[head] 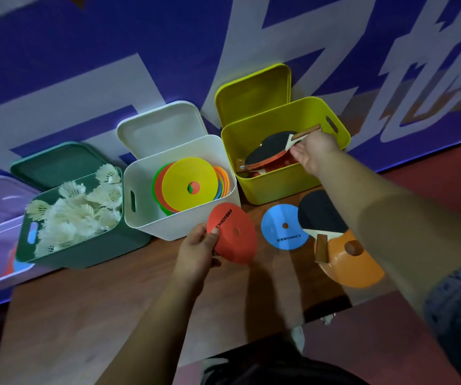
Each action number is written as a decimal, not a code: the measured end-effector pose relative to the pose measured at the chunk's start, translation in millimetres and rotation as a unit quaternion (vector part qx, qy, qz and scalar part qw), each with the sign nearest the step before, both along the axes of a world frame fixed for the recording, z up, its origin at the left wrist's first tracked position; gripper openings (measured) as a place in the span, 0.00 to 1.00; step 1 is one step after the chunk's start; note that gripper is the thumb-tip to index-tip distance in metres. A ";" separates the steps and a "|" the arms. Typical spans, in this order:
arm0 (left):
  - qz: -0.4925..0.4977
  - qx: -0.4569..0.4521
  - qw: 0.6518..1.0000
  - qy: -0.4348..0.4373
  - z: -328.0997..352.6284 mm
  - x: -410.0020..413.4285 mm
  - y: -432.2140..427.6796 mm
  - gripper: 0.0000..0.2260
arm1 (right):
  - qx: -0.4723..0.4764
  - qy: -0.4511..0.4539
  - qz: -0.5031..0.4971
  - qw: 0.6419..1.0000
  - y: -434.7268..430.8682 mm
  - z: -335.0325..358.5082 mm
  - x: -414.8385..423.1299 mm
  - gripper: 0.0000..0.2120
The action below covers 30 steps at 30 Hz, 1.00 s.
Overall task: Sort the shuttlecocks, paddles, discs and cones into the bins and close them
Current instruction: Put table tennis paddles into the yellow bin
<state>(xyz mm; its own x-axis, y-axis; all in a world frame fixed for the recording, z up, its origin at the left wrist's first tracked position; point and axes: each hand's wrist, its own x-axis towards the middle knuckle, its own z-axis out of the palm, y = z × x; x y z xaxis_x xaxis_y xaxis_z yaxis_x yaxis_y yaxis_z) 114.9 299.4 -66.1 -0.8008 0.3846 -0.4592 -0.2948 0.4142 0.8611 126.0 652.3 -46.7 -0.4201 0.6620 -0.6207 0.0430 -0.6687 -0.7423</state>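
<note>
Step in hand: sorting, 2 items at once. The right hand (314,152) grips a paddle (276,141) near its handle, fingers curled round it, and holds it inside the yellow bin (273,190), above the paddles already there. The left hand (196,245) pinches the edge of a red disc (233,234) between thumb and fingers, just in front of the white bin (151,223) that holds the discs.

Next move, as judged: release the paddle, then carry the red disc over the white rim. A blue disc (285,227), 1 loose paddle (321,212) and an orange cone (354,262) lie on the table (112,301). No bin is closed yet.
</note>
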 end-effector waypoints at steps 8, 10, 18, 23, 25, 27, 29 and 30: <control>-0.046 0.019 0.998 -0.031 -11.8 20.3 21.6 0.09 | -0.008 0.079 0.000 0.997 3.1 9.6 44.4 0.23; -0.052 0.028 0.997 -0.039 -12.8 23.2 30.2 0.09 | 0.032 0.041 0.040 0.998 -3.3 16.4 60.8 0.22; 0.002 0.079 0.993 -0.084 -3.7 12.2 37.3 0.10 | 0.138 -0.064 0.153 0.976 -70.2 29.6 66.4 0.12; 0.075 0.125 0.985 -0.088 20.8 -18.3 1.3 0.11 | 0.216 -0.063 0.190 0.956 -117.8 29.0 15.4 0.13; 0.116 0.145 0.979 -0.082 31.7 -32.5 -23.3 0.09 | 0.221 -0.046 0.213 0.951 -143.2 34.0 -11.6 0.12; 0.162 0.165 0.970 -0.074 44.3 -45.0 -53.0 0.07 | 0.223 -0.034 0.255 0.940 -173.6 38.5 -38.6 0.12; 0.207 0.172 0.961 -0.064 52.0 -56.8 -88.1 0.07 | 0.222 -0.024 0.302 0.927 -209.6 42.3 -64.6 0.12; 0.228 0.174 0.956 -0.060 55.1 -62.4 -106.8 0.06 | 0.222 -0.020 0.322 0.920 -228.6 44.3 -76.4 0.13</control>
